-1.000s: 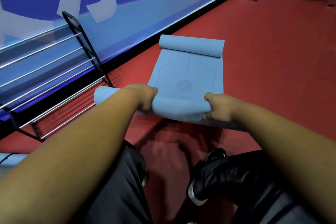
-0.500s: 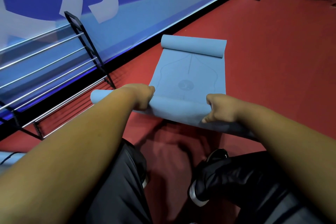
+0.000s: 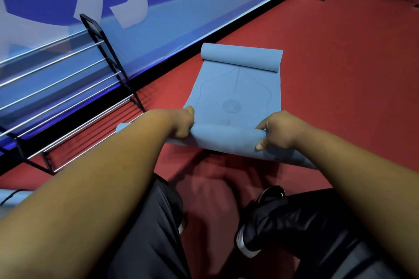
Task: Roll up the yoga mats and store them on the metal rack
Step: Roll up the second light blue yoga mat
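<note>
Little has shifted over the last second: both hands sit almost where they were, the right hand (image 3: 277, 131) has re-seated so its thumb (image 3: 260, 147) now shows under the roll, and the roll's left end has dipped slightly toward the rack.

Lying lengthwise on the dark red sports floor (image 3: 340, 75), the light-blue rubber yoga mat (image 3: 226, 90) has a flat middle stretch, a curled far end (image 3: 241, 56) and a tight near roll (image 3: 224, 135) held between the hands. The left hand (image 3: 182, 123) is clenched over the roll's top. The right hand grasps it too, fingers over the top and thumb below. A loose flap of mat trails from under the roll toward the right forearm. The roll seems lifted just off the floor, though the wide lens makes that hard to confirm.

From here the roll could go cone-shaped. Its left end juts well past the left hand, while the right hand sits at the other end, so uneven pressure would skew the layers. The trailing flap could also leave a slack core. A skewed or slack roll would likely sit badly on the black-framed metal rack with chrome bars (image 3: 68, 88), which stands just left of the mat.
</note>
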Available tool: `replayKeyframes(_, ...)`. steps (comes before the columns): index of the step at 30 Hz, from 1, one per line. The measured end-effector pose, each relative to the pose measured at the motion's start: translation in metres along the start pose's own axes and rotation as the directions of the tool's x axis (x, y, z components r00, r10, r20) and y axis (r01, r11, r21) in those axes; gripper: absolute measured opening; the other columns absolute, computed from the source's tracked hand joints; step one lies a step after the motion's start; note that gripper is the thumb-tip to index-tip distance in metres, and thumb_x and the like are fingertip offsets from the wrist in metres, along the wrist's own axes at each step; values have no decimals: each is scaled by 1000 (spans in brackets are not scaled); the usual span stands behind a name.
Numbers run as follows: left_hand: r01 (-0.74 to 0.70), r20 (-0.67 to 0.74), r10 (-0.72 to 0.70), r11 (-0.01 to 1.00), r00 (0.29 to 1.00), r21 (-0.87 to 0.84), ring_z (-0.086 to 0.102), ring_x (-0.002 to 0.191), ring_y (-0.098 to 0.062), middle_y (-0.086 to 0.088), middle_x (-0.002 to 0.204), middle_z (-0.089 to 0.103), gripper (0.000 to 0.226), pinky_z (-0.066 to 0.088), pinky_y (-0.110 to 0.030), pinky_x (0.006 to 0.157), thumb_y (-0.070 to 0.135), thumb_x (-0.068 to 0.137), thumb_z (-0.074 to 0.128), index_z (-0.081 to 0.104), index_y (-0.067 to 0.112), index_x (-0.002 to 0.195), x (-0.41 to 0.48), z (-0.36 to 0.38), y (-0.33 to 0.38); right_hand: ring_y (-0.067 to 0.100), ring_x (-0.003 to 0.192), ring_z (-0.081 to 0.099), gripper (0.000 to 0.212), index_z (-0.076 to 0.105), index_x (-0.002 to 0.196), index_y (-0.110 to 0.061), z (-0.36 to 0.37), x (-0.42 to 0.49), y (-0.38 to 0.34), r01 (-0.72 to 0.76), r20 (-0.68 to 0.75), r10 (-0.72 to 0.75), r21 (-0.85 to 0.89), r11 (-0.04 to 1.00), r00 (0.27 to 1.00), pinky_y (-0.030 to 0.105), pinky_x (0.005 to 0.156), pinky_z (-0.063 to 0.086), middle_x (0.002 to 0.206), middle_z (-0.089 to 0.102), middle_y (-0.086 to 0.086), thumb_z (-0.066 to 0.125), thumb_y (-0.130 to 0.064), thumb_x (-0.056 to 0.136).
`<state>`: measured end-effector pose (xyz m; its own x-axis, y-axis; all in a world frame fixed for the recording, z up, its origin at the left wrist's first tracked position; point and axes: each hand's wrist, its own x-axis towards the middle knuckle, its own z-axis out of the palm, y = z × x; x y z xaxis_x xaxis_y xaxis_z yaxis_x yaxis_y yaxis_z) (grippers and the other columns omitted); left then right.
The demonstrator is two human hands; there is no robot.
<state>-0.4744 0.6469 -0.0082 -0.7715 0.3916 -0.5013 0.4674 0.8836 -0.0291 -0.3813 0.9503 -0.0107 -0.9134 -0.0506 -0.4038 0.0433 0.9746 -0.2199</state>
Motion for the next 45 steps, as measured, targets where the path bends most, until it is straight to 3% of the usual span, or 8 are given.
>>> replayKeyframes(2, -22, -49, 21, 1000, 999, -20, 62, 96, -36, -19, 119, 64, 50, 55, -44, 88, 25, 86, 78, 36, 11, 109, -1, -2, -2, 27, 141, 54, 80, 61, 152, -23, -3, -1, -2, -15, 1, 15, -31, 999, 1000, 34, 111, 47, 147, 65, 2, 90, -52, 83)
replayKeyframes(5, -65, -151, 65, 998, 986, 5, 59, 96, -30, -6, 110, 65, 48, 51, -39, 82, 31, 77, 86, 52, 17, 108, -2, -10, -1, 33, 148, 45, 81, 45, 161, -13, -5, -3, -2, -11, 14, 12, -38, 999, 1000, 38, 115, 41, 160, 52, 11, 78, -49, 96)
replayKeyframes(10, -54, -207, 74, 993, 976, 103, 61, 97, -32, -4, 105, 67, 20, 48, -40, 80, 18, 85, 70, 53, 27, 94, -5, -21, 1, 28, 131, 59, 47, 64, 142, -15, -3, -5, 2, 28, 47, -31, 72, 997, 998, 41, 111, 46, 141, 66, 5, 71, -39, 103)
replayKeyframes(14, -75, -158, 91, 992, 983, 101, 59, 110, -36, -10, 122, 62, 21, 41, -42, 85, 8, 89, 57, 50, 17, 106, -9, -18, 5, 18, 116, 65, 29, 68, 128, -30, -6, -8, 6, 33, 94, -51, 191, 981, 994, 38, 104, 51, 125, 71, -7, 71, -38, 100)
replayKeyframes(21, -92, -109, 116, 975, 987, 202, 62, 104, -27, 5, 109, 59, 71, 41, -43, 89, 64, 68, 90, 43, 26, 107, -9, -11, 8, 15, 99, 64, 78, 51, 124, -27, 3, -8, 2, 26, 123, -39, 108, 994, 992, 37, 84, 53, 113, 65, -5, 96, -57, 67)
replayKeyframes(33, -78, 71, 81, 996, 994, -35, 67, 93, -34, -8, 106, 63, 42, 62, -50, 86, 23, 81, 79, 52, 13, 111, -3, 0, 15, 24, 95, 59, 53, 57, 103, -19, 13, -3, 2, 25, 157, -31, 41, 999, 987, 35, 73, 43, 105, 62, -1, 92, -49, 77)
replayKeyframes(38, -137, 29, 137, 990, 990, 27, 64, 87, -23, 2, 94, 67, 47, 50, -35, 70, 43, 65, 99, 64, 24, 90, 3, -13, 23, 19, 84, 65, 48, 73, 90, -19, 11, -1, 1, -50, 113, 43, 67, 997, 993, 32, 72, 52, 88, 71, -2, 98, -52, 66)
replayKeyframes(45, -195, -21, 200, 970, 980, 145, 61, 99, -34, -13, 119, 61, 45, 53, -43, 81, 23, 89, 75, 48, 12, 124, 6, -6, 38, 18, 95, 70, 35, 81, 101, -24, 7, 3, 9, -19, 153, 9, 59, 998, 988, 30, 79, 53, 94, 77, -6, 90, -50, 81)
